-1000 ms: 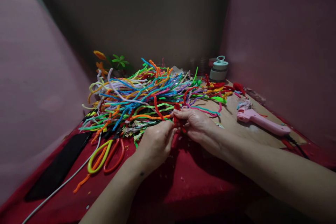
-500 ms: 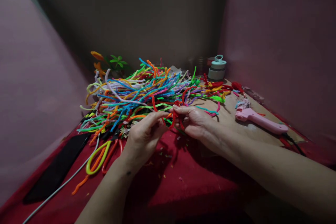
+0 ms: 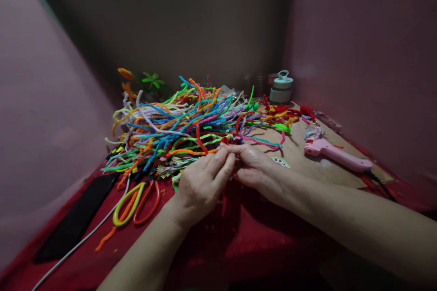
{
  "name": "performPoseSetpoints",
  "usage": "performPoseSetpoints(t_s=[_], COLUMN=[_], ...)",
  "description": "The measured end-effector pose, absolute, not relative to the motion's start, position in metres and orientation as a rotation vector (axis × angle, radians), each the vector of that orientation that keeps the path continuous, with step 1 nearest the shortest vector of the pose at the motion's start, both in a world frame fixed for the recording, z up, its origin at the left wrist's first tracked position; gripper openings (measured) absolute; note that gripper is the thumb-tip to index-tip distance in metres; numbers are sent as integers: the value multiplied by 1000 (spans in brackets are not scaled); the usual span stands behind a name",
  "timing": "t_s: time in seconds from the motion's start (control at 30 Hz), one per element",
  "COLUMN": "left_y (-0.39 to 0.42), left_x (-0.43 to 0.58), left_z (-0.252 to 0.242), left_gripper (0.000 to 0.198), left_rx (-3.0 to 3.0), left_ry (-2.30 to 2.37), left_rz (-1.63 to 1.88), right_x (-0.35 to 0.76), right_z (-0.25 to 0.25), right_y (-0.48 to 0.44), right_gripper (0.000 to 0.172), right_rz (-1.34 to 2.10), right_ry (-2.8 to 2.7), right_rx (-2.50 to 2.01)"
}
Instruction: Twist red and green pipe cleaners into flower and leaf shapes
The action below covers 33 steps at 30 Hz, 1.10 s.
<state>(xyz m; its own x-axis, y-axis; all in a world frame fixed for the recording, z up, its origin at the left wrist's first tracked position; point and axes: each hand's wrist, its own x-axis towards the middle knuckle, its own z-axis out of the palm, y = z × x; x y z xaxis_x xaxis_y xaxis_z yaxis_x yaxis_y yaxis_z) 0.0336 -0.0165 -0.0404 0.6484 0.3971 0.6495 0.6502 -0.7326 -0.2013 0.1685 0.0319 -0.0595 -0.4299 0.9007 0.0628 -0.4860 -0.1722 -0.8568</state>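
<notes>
My left hand (image 3: 204, 181) and my right hand (image 3: 254, 166) meet in front of the pile, fingertips pressed together. Between them they pinch a red pipe cleaner (image 3: 225, 140); a bit of it shows above the fingertips and the rest is mostly covered by the fingers. Another red length (image 3: 199, 137) rises just beyond my left knuckles; whether it joins the held piece I cannot tell. Right behind the hands lies a big heap of pipe cleaners (image 3: 177, 118) in many colours.
Yellow and red scissor handles (image 3: 147, 204) lie at the left, near a black phone-like slab (image 3: 77, 218) and a white cable (image 3: 82, 245). On the board (image 3: 297, 145) at right rests a pink glue gun (image 3: 341, 157). A pale green bottle (image 3: 282, 88) stands behind, and pink walls flank the red-covered table.
My left hand has turned over and closed in against my right fingertips, covering most of the red pipe cleaner. A white round patterned piece now shows beside my right wrist.
</notes>
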Motion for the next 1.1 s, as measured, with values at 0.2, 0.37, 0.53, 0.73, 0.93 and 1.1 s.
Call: performPoseSetpoints(t_s=[0.2,0.37,0.53,0.73,0.93,1.1], left_y=[-17,-11,-9,-12,-16,-20], left_x=[34,33,29,32,27,21], left_z=[-41,-37,-30,-28,-24,-17], left_gripper=[40,43,15,12,16,17], left_rx=[-2441,-2526,-2693,-2640,-2773,-2794], left_ry=[-789,-1097,-1070,-1039,-975,-1107], left_rz=[-825,-1298,-1483,-1328,-1314,-1466], right_x=[173,171,171,171,171,173], right_z=[-39,-39,-39,-36,-41,-40], right_y=[23,25,24,19,20,19], right_gripper=[13,7,11,9,12,10], right_rz=[2133,2092,2195,2171,2156,2168], right_ry=[-563,-491,-394,-422,-570,-735], right_rx=[-652,-606,-509,-571,-637,-675])
